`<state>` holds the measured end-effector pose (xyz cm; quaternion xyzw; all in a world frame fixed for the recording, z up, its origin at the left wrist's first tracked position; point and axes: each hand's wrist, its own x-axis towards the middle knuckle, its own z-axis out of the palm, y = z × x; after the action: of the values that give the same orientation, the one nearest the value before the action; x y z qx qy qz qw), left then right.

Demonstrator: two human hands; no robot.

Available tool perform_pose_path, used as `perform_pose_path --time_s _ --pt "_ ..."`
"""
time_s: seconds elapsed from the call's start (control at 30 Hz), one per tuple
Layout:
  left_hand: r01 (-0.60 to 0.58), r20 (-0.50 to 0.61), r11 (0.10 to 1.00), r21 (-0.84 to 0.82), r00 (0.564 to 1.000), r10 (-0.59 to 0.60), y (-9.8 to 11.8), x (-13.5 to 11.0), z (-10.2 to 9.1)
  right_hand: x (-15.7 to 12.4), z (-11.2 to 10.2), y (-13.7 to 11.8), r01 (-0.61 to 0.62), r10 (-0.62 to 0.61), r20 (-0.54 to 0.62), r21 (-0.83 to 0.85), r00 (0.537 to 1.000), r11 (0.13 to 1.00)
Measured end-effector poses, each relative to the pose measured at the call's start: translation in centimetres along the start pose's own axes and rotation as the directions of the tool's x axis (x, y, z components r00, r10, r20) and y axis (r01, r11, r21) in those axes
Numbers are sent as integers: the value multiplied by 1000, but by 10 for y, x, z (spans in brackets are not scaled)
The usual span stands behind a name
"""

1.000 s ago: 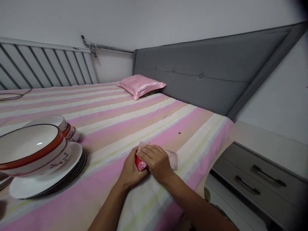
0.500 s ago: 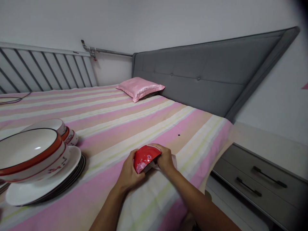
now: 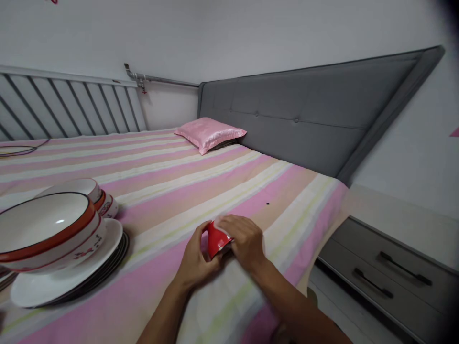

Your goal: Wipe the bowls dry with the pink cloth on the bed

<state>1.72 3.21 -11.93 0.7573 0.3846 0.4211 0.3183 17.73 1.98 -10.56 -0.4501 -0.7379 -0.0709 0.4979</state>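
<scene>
A small red bowl (image 3: 217, 239) is held tilted on its side over the bed, its glossy outer face turned up. My left hand (image 3: 197, 260) grips it from the left, thumb and fingers around the rim. Across the bowl's top and right side lies my right hand (image 3: 245, 239), fingers curved over it. A thin whitish cloth (image 3: 219, 222) shows at its fingertips, pressed against the red surface; most of it is hidden under the hand. The bowl's inside and far side are out of sight.
Left of my hands, large white bowls with red-brown bands (image 3: 53, 239) sit on stacked plates (image 3: 114, 234). The striped bed sheet (image 3: 150, 215) lies beneath. A pink pillow (image 3: 210, 134) rests by the grey headboard (image 3: 279, 105). A grey drawer cabinet (image 3: 387, 267) stands right.
My right hand has moved from the bowl's right edge over its outer face with the cloth, covering the pink flower pattern seen before. The left hand keeps its grip; the bowl has turned slightly.
</scene>
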Motion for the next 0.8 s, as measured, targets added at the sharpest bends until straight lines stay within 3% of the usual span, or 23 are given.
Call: perform_pose_path --time_s 0.1,0.27,0.43,0.57,0.67,0.8 --pt "-29 24 999 -18 999 29 -3 1 0 3 6 -17 221 -215 52 -168 975 961" --pt "-35 35 999 -7 999 36 -5 2 -2 3 12 -20 246 -230 106 -181 967 952" --pt "4 54 1000 8 999 -5 -7 2 -1 4 7 -2 99 -94 99 -47 991 994" --pt "44 31 999 26 999 -45 -13 2 -1 3 4 9 -97 86 144 70 986 993" --pt "63 35 998 24 997 -64 -15 1 -2 0 5 17 -284 253 173 185 952 941" --pt "84 33 996 15 996 -85 -12 2 -3 -10 10 30 -511 458 228 331 859 793"
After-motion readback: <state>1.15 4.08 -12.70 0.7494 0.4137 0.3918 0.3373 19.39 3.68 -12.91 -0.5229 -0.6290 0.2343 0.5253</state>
